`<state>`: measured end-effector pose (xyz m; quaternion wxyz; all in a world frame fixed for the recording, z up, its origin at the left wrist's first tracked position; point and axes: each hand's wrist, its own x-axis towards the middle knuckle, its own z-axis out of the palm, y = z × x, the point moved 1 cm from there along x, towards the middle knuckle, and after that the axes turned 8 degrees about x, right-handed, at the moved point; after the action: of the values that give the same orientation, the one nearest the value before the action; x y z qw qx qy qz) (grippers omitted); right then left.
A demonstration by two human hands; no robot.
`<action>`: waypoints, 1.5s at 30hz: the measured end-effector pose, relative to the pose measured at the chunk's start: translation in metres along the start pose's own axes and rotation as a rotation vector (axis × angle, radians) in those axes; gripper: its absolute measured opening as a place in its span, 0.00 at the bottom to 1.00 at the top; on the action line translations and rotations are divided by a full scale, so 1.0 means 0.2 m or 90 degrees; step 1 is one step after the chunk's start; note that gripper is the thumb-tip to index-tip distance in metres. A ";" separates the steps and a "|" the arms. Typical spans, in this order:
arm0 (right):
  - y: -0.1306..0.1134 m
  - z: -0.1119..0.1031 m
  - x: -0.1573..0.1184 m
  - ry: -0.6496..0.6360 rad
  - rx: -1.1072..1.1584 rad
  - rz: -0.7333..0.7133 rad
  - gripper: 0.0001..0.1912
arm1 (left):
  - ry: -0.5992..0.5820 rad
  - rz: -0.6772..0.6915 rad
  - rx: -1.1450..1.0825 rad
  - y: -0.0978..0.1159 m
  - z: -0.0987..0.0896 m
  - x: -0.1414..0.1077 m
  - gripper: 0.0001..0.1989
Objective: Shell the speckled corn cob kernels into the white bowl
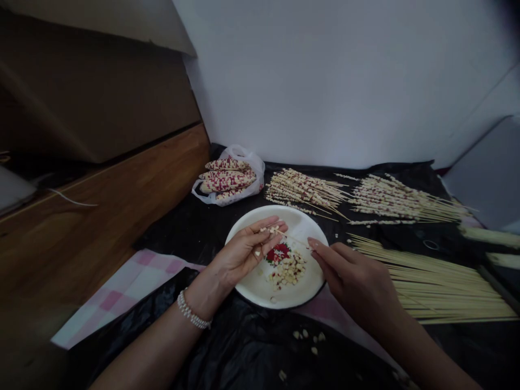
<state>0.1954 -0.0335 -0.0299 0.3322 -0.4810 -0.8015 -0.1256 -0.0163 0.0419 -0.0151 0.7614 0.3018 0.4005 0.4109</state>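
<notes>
a thin pale wooden skewer point(296, 239), threaded with cream kernels near its left end, lay across the space above a round white enamel bowl point(249, 281). the person's right hand point(357, 276) pinched its right end; the left hand point(246, 250), palm up, cupped its kernel end. loose cream-and-maroon kernels point(289, 270) sat in the bowl. beyond it stood speckled corn cobs point(229, 179) in a translucent white plastic bag point(257, 165).
</notes>
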 end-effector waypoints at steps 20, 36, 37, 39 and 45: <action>0.01 0.01 0.00 -0.005 0.001 0.006 0.15 | 0.057 0.044 0.040 -0.01 0.01 -0.01 0.08; 0.00 0.00 0.00 0.006 0.009 0.007 0.14 | 0.075 0.025 0.014 -0.01 0.00 0.01 0.13; 0.00 0.00 0.00 0.010 0.011 0.005 0.14 | 0.074 0.025 0.019 -0.01 -0.01 0.01 0.12; 0.01 0.00 0.00 0.010 0.014 0.001 0.15 | 0.073 0.023 0.030 -0.01 -0.01 0.01 0.11; 0.01 0.01 0.00 0.014 0.002 0.002 0.15 | 0.080 0.009 0.041 -0.01 0.01 0.00 0.11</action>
<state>0.1964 -0.0324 -0.0314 0.3420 -0.4803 -0.7974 -0.1288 -0.0145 0.0402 -0.0149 0.7216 0.3026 0.4584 0.4215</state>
